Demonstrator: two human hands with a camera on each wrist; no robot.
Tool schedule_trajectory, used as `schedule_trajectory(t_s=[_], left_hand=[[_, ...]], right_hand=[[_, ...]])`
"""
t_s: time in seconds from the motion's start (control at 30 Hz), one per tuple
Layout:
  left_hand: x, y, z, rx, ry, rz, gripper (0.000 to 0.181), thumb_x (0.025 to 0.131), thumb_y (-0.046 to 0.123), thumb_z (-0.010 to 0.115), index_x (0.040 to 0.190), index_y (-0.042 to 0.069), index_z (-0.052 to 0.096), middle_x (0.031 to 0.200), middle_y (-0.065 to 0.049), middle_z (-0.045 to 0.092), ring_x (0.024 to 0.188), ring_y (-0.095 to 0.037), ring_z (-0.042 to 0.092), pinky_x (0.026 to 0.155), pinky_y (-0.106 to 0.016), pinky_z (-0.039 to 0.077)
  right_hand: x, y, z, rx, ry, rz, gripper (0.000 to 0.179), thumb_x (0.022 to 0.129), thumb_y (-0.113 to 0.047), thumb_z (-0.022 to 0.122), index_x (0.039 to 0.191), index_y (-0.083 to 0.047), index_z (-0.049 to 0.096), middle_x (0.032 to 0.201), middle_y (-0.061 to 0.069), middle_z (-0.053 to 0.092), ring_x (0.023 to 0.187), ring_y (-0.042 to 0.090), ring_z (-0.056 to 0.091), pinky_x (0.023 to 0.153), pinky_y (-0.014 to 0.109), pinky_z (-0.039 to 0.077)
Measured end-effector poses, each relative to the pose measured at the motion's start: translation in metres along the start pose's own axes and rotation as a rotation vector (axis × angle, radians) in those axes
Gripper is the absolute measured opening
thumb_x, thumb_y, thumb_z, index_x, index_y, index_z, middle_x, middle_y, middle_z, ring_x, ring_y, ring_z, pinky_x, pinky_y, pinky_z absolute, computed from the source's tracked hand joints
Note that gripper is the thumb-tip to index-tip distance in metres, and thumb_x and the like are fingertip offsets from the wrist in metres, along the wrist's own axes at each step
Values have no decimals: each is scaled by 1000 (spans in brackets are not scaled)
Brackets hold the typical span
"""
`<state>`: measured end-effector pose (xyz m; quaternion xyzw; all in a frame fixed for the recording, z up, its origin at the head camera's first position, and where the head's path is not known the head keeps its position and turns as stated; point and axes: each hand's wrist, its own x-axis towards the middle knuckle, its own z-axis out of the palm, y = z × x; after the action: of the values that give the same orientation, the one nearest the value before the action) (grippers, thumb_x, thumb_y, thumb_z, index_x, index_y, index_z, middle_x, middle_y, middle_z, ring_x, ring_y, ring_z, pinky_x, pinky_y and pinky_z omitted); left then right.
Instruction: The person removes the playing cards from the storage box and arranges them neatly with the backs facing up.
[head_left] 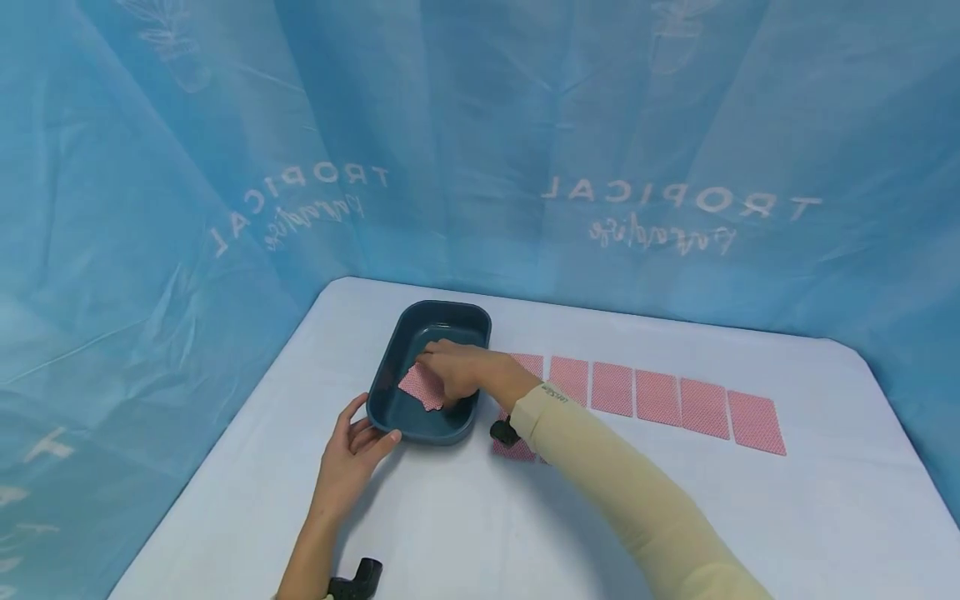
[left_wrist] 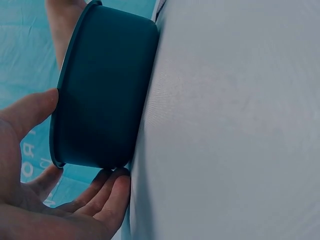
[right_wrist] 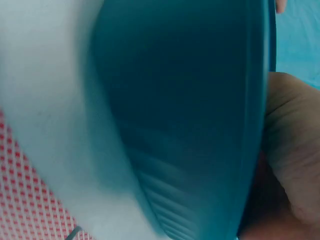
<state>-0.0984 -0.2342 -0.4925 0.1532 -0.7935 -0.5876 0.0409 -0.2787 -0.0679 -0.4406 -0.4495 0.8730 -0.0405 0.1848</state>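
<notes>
A dark teal plastic tub (head_left: 399,417) stands on the table's left part in the head view. My left hand (head_left: 351,457) holds its near left corner, with the thumb at the rim and the other fingers round the side. The left wrist view shows those fingertips (left_wrist: 117,200) low against the tub wall (left_wrist: 102,90). Reaching over the tub's right side, my right hand (head_left: 459,368) grips a few red-and-white patterned playing cards (head_left: 422,388) inside it. In the right wrist view, the tub's wall (right_wrist: 185,100) hides most of that hand (right_wrist: 295,145) and the held cards.
Several matching cards (head_left: 657,397) lie face down in a row to the tub's right. Nearer ones (head_left: 514,451) are partly covered by my right sleeve (head_left: 622,492). A blue printed curtain (head_left: 480,150) hangs along the back and left edges of the white table (head_left: 450,525).
</notes>
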Motion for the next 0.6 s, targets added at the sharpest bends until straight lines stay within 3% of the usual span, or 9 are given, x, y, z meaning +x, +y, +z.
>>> schedule_trajectory(t_s=[0.2, 0.6], left_hand=[[2, 0, 7, -30, -4, -5, 80, 81, 40, 77, 146, 33, 33, 134, -10, 52, 116, -23, 57, 94, -41, 48], [0, 0, -3, 4, 5, -11, 83, 78, 47, 77, 147, 32, 32, 134, -11, 52, 117, -25, 56, 94, -41, 47]], right_hand=[[0, 7, 4, -24, -2, 47, 83, 73, -29, 85, 144, -20, 43, 134, -4, 44, 119, 12, 38, 92, 28, 46], [8, 1, 6, -12, 4, 20, 85, 71, -33, 87, 143, -16, 46, 131, -3, 47, 114, 11, 42, 94, 27, 45]])
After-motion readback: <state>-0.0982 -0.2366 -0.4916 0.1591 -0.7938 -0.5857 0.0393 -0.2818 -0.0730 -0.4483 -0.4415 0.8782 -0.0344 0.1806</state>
